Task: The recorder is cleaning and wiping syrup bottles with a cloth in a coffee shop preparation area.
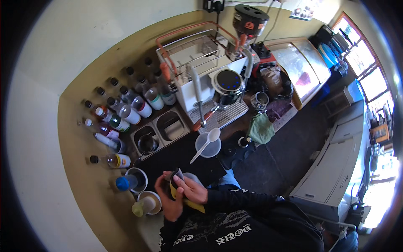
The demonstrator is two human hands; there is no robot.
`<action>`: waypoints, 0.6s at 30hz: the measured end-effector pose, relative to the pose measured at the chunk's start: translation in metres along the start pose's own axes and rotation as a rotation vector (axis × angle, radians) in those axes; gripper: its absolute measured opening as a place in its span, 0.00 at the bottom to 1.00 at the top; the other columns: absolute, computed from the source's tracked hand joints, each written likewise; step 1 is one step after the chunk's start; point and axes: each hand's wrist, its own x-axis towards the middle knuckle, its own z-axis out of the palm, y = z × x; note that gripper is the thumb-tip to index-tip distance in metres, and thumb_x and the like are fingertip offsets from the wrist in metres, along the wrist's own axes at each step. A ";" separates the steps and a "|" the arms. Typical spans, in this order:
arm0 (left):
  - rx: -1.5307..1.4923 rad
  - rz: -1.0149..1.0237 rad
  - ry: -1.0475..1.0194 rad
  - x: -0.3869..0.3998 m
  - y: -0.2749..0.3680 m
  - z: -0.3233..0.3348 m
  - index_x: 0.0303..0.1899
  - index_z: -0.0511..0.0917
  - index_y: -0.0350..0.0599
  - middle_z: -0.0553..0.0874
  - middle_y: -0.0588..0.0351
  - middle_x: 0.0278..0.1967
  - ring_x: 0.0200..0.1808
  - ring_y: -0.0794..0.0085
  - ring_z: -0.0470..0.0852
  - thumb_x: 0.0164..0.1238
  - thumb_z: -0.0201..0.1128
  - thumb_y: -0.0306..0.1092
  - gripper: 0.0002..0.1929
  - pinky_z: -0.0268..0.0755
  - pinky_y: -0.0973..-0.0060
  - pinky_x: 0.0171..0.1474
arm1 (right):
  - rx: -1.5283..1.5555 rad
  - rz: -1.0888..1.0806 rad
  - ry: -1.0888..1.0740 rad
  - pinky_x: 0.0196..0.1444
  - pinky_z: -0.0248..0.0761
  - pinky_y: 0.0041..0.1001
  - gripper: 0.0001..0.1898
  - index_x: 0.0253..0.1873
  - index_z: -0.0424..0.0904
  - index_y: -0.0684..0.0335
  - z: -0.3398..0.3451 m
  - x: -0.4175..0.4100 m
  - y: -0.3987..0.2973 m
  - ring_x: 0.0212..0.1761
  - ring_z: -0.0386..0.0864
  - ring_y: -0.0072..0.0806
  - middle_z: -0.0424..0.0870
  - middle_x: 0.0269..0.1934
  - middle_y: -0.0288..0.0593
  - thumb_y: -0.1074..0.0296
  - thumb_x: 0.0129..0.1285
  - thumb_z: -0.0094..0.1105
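A folded grey-and-yellow cloth [177,179] is between my two hands, close to my chest. My right hand [193,190] pinches its upper part, thumb on top. Curled around the other side is my left hand [170,200], its thumb near the yellow part. Behind my right hand shows part of a translucent, rounded thing, mostly hidden. On the black mat [176,157] beyond my hands stands a translucent plastic tub [207,150]. A white plastic spoon [206,145] lies across the tub's top.
An espresso machine [201,85] with a portafilter [206,119] stands ahead, beside a coffee grinder [250,22]. Several syrup bottles [130,115] line the wall. Metal pans [170,126], a steel pitcher [148,144], squeeze bottles [127,182], a tamper [244,141] and a green cloth [261,128] lie around.
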 end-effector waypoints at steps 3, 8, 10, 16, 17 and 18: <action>0.005 -0.039 0.084 -0.014 -0.013 -0.002 0.58 0.66 0.36 0.73 0.48 0.56 0.60 0.64 0.70 0.66 0.60 0.31 0.22 0.58 0.68 0.64 | -0.104 0.051 0.011 0.66 0.58 0.26 0.23 0.66 0.62 0.68 0.001 -0.003 0.008 0.63 0.67 0.29 0.72 0.58 0.47 0.58 0.77 0.32; -0.055 -0.076 0.151 -0.003 -0.020 -0.025 0.53 0.72 0.35 0.75 0.50 0.54 0.55 0.70 0.74 0.70 0.56 0.31 0.14 0.64 0.74 0.60 | 0.228 0.166 0.065 0.60 0.63 0.22 0.23 0.67 0.61 0.66 0.004 -0.003 0.006 0.57 0.70 0.22 0.73 0.54 0.40 0.57 0.77 0.29; -0.096 -0.063 0.208 0.024 -0.011 -0.035 0.51 0.73 0.37 0.79 0.52 0.49 0.52 0.74 0.76 0.72 0.54 0.30 0.11 0.68 0.78 0.55 | 0.237 0.167 0.041 0.60 0.63 0.22 0.25 0.67 0.61 0.66 0.001 -0.003 0.003 0.56 0.70 0.22 0.74 0.54 0.40 0.55 0.77 0.28; -0.170 -0.007 0.246 0.162 -0.037 -0.064 0.48 0.74 0.39 0.81 0.55 0.44 0.48 0.76 0.79 0.67 0.63 0.36 0.14 0.70 0.77 0.53 | 0.208 0.144 0.057 0.61 0.61 0.22 0.30 0.69 0.59 0.65 -0.003 -0.003 0.010 0.55 0.69 0.24 0.73 0.54 0.41 0.48 0.76 0.21; -0.119 -0.008 0.283 0.187 -0.049 -0.072 0.50 0.74 0.39 0.81 0.54 0.45 0.48 0.74 0.79 0.66 0.64 0.37 0.16 0.70 0.76 0.53 | 0.199 0.150 0.032 0.61 0.61 0.22 0.30 0.69 0.59 0.65 -0.001 -0.005 0.007 0.55 0.69 0.24 0.73 0.54 0.41 0.48 0.76 0.21; -0.034 0.068 0.316 0.214 -0.055 -0.072 0.53 0.71 0.37 0.81 0.50 0.46 0.48 0.70 0.80 0.64 0.65 0.38 0.21 0.71 0.74 0.53 | 0.238 0.170 0.058 0.60 0.61 0.22 0.30 0.69 0.58 0.65 0.001 -0.006 0.000 0.55 0.70 0.24 0.73 0.54 0.42 0.48 0.76 0.21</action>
